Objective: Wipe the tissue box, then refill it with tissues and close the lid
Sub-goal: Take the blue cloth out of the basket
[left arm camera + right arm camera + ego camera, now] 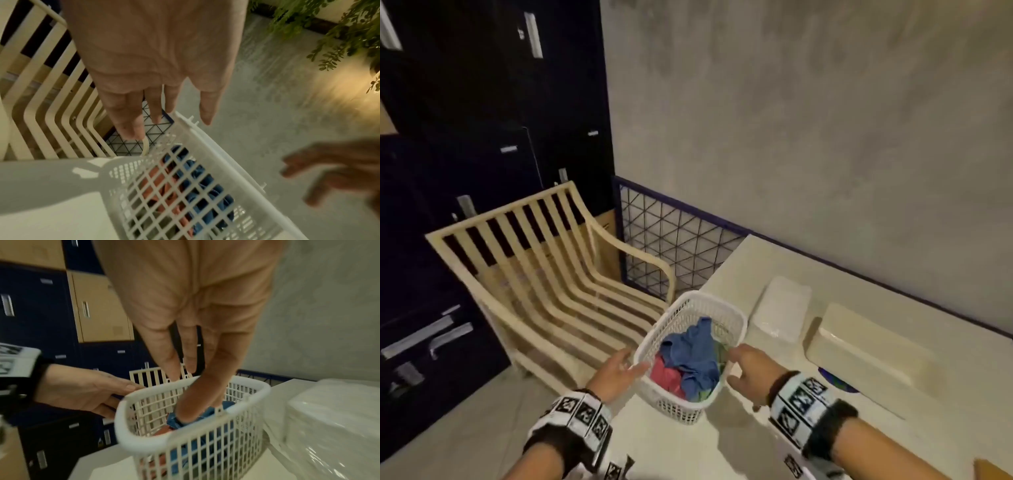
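A cream oblong tissue box (866, 346) lies on the white table (688, 452) by the wall. Left of it sits a plastic-wrapped pack of tissues (780, 310) (333, 418). A white lattice basket (739, 315) (144, 441) (216, 154) at the table's corner holds a blue cloth (695, 353) (228, 404) and a red one (667, 373). My left hand (619, 368) (164, 123) (115, 395) is at the basket's left side, fingers straight. My right hand (739, 363) (185, 386) reaches over the right rim, its thumb touching the blue cloth, other fingers straight.
A cream slatted chair (551, 274) stands left of the table with a dark wire grid panel (674, 236) behind it. Dark lockers (465, 137) fill the left. A blue-green round thing (839, 380) shows in front of the tissue box. Green plants (329, 24) hang above.
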The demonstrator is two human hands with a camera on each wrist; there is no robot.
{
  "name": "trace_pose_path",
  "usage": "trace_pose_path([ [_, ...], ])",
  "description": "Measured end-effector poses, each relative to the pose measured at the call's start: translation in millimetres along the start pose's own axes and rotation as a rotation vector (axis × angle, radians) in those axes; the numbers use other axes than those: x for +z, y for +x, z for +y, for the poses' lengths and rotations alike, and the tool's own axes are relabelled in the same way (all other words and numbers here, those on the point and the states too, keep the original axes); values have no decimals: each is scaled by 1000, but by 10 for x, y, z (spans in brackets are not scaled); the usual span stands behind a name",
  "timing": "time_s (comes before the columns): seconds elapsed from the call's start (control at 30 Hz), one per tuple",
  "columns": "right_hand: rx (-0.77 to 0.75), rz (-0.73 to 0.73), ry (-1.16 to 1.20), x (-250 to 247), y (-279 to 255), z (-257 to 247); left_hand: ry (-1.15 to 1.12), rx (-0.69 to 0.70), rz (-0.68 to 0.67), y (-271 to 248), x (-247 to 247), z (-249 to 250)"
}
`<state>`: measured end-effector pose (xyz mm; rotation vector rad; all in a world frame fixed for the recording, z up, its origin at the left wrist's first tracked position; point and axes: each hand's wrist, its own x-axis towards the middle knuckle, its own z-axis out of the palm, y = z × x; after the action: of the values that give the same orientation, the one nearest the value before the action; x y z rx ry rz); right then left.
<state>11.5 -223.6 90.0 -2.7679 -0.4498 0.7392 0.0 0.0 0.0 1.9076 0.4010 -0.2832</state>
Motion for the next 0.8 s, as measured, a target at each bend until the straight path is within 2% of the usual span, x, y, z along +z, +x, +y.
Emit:
trace_pose_path([
  [0.1,72,-55,-129,-20,549,-225,-70,83,-42,144,97,-68],
  [0.17,100,-70,-285,-77,645,-345,-82,90,-24,208,136,-144],
  [0.23,151,-95,-323,-70,722,-442,-100,107,-13,232,158,-244],
  [0.27,116,-150,-326,-62,720,-506,-124,138,-16,214,173,-257],
  [0.33,-10,-332,53,54,819,-577,-168,182,-11,148,223,-269],
  [0.37,-66,-308,121,141,930,-568,-184,207,-7,139,247,-301],
  [0.43,-2,-258,-226,130,1072,-502,-182,235,4,133,259,-329],
  [0.47,87,-201,-310,137,1129,-417,-180,232,4,125,247,-326],
  [0.5,110,-182,-392,118,1179,-324,-193,237,-5,130,247,-332],
  [0.57,106,-143,-363,-10,1155,-224,-145,235,7,115,232,-330],
  [0.63,69,-27,-106,-263,1054,-185,10,237,73,77,209,-282],
  [0.7,35,74,382,-552,861,-99,104,292,124,8,130,-104],
  [0.73,15,132,607,-729,682,-95,120,343,121,-35,96,31],
  [0.8,-95,268,910,-1037,295,-75,151,490,79,-93,71,326],
])
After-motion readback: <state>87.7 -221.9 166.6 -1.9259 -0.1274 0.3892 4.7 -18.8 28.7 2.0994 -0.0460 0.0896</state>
